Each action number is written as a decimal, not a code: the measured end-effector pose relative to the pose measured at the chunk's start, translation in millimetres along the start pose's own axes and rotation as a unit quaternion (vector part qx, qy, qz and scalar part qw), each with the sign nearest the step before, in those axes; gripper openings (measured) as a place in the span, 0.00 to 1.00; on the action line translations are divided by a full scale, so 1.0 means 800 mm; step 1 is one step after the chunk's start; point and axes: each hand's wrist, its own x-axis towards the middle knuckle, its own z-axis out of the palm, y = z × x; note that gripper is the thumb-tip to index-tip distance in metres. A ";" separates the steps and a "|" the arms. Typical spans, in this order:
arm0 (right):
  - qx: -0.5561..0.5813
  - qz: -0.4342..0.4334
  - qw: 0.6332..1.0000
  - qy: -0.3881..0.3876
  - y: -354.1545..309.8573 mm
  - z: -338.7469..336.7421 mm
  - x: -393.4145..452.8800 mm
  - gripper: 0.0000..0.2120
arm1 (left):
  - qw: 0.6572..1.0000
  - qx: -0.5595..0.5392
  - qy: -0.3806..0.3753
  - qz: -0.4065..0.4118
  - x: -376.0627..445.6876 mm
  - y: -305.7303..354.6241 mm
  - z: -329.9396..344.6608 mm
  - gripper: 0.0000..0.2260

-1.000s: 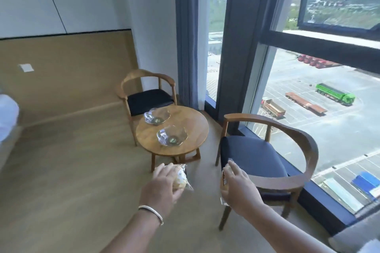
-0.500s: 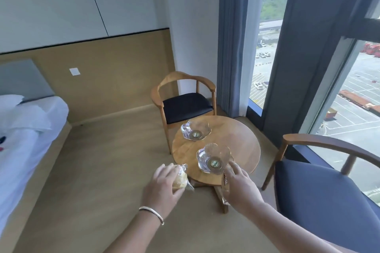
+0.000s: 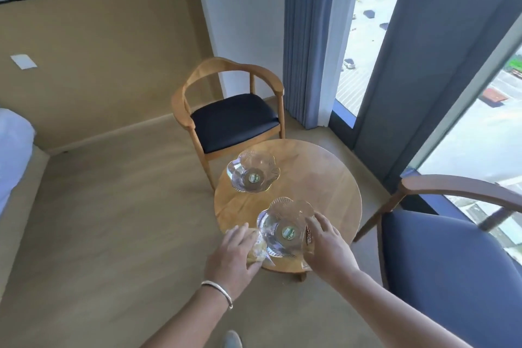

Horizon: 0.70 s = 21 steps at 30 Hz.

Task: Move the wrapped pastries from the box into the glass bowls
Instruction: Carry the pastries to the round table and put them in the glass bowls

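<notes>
Two scalloped glass bowls stand on a small round wooden table (image 3: 333,186); each has a green sticker in its base. The far bowl (image 3: 253,174) is empty, and so is the near bowl (image 3: 285,227). My left hand (image 3: 233,256), with a silver bracelet on the wrist, holds a clear-wrapped yellow pastry (image 3: 258,248) at the near bowl's left rim. My right hand (image 3: 329,246) grips a second wrapped pastry (image 3: 308,236) with red print at the bowl's right rim. No box is in view.
A wooden armchair (image 3: 231,118) with a black seat stands behind the table. A second armchair (image 3: 452,257) with a blue seat is close on the right. Curtains and tall windows fill the right side. A bed edge (image 3: 11,155) lies far left.
I have walked up to the table, which now lies right below my hands. Both hands, each still holding its pastry, have reached the two sides of the near bowl.
</notes>
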 end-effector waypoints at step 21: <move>0.084 0.260 0.962 -0.010 0.024 0.162 0.147 0.31 | 0.959 -0.016 -0.217 0.184 0.211 -0.097 0.174 0.27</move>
